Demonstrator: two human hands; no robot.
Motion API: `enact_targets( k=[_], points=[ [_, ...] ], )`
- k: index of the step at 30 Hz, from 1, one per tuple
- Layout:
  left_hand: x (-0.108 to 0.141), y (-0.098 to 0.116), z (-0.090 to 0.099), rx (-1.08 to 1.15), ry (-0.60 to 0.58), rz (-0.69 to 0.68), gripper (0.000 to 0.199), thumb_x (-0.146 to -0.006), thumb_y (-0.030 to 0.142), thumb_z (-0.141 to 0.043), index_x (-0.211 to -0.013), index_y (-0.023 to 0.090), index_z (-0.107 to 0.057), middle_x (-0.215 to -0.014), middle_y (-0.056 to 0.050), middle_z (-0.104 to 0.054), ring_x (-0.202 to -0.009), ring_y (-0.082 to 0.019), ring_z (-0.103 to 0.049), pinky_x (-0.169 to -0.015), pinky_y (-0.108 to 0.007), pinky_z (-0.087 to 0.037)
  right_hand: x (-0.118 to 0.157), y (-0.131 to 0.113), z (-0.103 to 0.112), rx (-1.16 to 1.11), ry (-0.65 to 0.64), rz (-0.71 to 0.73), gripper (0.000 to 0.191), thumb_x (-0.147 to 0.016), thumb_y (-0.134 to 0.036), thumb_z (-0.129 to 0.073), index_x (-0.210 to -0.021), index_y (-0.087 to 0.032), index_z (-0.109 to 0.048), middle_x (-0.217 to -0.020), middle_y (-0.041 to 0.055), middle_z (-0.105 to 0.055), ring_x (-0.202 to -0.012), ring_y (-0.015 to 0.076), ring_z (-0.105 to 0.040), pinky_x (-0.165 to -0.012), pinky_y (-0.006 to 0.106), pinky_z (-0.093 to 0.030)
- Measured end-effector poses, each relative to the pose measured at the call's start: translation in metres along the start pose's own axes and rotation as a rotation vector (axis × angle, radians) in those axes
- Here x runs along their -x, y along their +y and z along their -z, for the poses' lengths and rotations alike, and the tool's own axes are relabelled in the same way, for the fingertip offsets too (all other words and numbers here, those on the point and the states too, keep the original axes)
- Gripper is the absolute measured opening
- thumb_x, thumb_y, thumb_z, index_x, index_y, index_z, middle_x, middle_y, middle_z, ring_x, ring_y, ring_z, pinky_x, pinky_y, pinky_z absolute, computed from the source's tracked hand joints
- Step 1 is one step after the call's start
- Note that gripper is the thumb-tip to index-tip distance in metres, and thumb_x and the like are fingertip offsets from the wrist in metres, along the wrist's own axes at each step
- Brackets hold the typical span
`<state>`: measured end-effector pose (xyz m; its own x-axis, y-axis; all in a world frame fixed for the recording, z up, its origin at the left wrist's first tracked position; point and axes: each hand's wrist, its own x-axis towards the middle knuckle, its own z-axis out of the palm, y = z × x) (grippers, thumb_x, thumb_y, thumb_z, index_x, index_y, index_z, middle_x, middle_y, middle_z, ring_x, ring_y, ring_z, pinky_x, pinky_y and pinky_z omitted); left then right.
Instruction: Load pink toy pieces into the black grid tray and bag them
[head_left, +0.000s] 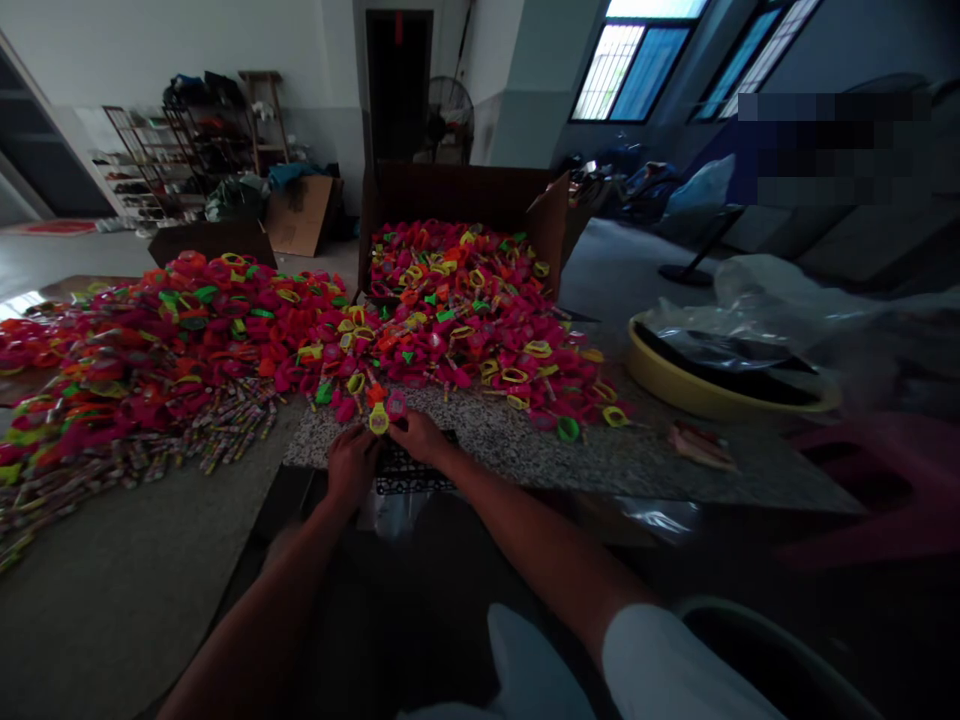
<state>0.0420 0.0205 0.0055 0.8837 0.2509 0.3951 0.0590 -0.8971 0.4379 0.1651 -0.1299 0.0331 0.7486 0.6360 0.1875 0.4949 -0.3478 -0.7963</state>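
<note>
1. The left hand (354,462) is placed with its fingers bent in beside a yellow toy watch (379,419); whether it is pinched cannot be told. By the right hand (421,438), a pink toy watch (396,403) appears to be pinched at the fingertips.
2. The step in hand is judged to be the handling of these two watches, held side by side; for the next move, a light, separate grip on each seems called for.
3. Below the hands, a black patterned mat (409,486) is seen at the table's near edge.
4. On the stone table (510,462), room for sideways movement is judged widest rightward, along the speckled strip.
5. Beyond, reach is bounded by the watch pile (427,345), then by the cardboard box (465,188).
</note>
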Motion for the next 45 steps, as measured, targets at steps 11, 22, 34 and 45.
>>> enact_targets(
  k=[11,22,34,45],
  points=[
    [-0.001,0.001,0.001,0.009,0.000,-0.004,0.026,-0.104,0.033,-0.057,-0.116,0.026,-0.079,-0.125,-0.009,-0.078,-0.129,-0.028,-0.067,-0.114,-0.048,-0.049,0.001,-0.008,0.002,0.107,-0.044,0.023,0.019,-0.088,-0.022,-0.069,-0.103,-0.018,-0.080,-0.094,0.0047,-0.078,-0.086,0.0208,-0.067,-0.079,0.026,-0.048],
    [0.000,-0.005,-0.004,0.038,0.053,-0.057,0.024,-0.105,0.036,-0.056,-0.113,0.023,-0.075,-0.117,-0.010,-0.079,-0.125,-0.031,-0.067,-0.110,-0.051,-0.051,-0.009,-0.005,0.016,0.107,-0.248,-0.011,0.019,-0.094,-0.021,-0.069,-0.106,-0.017,-0.083,-0.091,0.0024,-0.080,-0.086,0.0190,-0.072,-0.079,0.024,-0.051],
    [0.007,-0.019,-0.001,0.125,0.096,-0.133,0.022,-0.106,0.035,-0.053,-0.109,0.023,-0.071,-0.112,-0.010,-0.077,-0.110,-0.029,-0.070,-0.101,-0.047,-0.056,-0.067,0.018,0.076,0.565,0.310,-0.427,0.045,-0.104,-0.034,-0.058,-0.145,-0.016,-0.057,-0.130,0.0165,-0.073,-0.115,0.0290,-0.071,-0.097,0.036,-0.051],
    [0.007,-0.020,-0.002,0.107,0.095,-0.100,0.019,-0.105,0.035,-0.055,-0.104,0.023,-0.070,-0.111,-0.010,-0.076,-0.107,-0.030,-0.069,-0.101,-0.049,-0.055,-0.048,0.032,0.079,0.584,0.259,-0.374,0.027,-0.103,-0.042,-0.062,-0.116,-0.019,-0.071,-0.110,0.0109,-0.077,-0.102,0.0258,-0.072,-0.085,0.030,-0.050]
  ],
)
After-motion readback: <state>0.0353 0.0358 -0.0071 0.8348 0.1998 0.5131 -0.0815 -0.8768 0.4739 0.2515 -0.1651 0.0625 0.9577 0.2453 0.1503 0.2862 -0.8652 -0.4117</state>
